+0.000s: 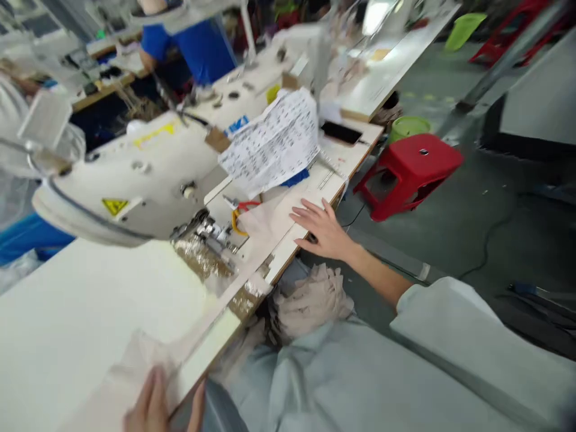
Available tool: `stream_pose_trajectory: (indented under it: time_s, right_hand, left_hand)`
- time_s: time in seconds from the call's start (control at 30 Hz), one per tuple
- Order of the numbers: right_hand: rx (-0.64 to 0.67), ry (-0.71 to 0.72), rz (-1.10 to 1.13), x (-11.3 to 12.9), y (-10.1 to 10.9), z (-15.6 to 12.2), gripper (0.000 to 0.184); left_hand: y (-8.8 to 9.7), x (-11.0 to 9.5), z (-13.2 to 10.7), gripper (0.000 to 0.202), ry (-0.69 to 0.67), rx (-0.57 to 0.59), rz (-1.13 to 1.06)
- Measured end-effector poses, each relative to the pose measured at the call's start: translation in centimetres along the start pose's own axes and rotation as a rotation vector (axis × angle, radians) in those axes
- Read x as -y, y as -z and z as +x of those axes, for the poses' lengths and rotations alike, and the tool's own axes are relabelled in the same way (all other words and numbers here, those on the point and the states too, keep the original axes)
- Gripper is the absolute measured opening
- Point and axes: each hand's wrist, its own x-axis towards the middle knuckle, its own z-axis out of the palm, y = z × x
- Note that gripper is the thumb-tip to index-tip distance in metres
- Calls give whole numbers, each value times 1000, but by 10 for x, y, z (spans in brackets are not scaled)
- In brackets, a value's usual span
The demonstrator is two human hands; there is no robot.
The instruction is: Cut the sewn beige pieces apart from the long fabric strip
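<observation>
My right hand [321, 228] lies flat with fingers spread on a pale beige fabric piece [270, 222] at the table's front edge, right of the needle area. My left hand [155, 405] shows at the bottom, blurred, resting on the near end of the long beige fabric strip [135, 366]; its fingers are smeared. The strip runs under the presser foot [207, 231] of a white sewing machine [135, 174]. Shiny gold material [202, 258] lies by the foot. Red-handled scissors [240, 213] sit just beyond the fabric.
A printed paper sheet [274, 141] lies on the machine bed, a black phone [341, 132] behind it. A pile of beige pieces [310, 297] rests on my lap. A red stool [409, 171] and green bucket [407, 127] stand on the floor to the right. A person in blue [198, 45] works beyond.
</observation>
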Motion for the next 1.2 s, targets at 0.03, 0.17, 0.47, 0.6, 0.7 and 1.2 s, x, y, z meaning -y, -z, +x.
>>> stream_pose_trajectory:
  time_s: [0.03,0.17,0.47,0.6,0.7,1.2]
  right_hand:
    - [36,38,24,-1,0,-3,57]
    - [18,58,106,6,-6,-23,33]
    - [353,191,269,71,-47,-81,27]
    - [600,106,160,65,-56,-94,22]
    - [652,84,135,60,-55,-95,22]
    - [814,22,-6,54,-41,-98,16]
  left_hand:
    - [1,6,-12,40,-15,-46,42]
    - [6,36,-58,23,-32,-334,155]
    - [-27,104,-146,31,609,34,184]
    - [-47,75,-143,46,670,40,97]
    - [-59,23,-118,48,601,12,-110]
    - [-162,-104,-59,26,312,780,-873]
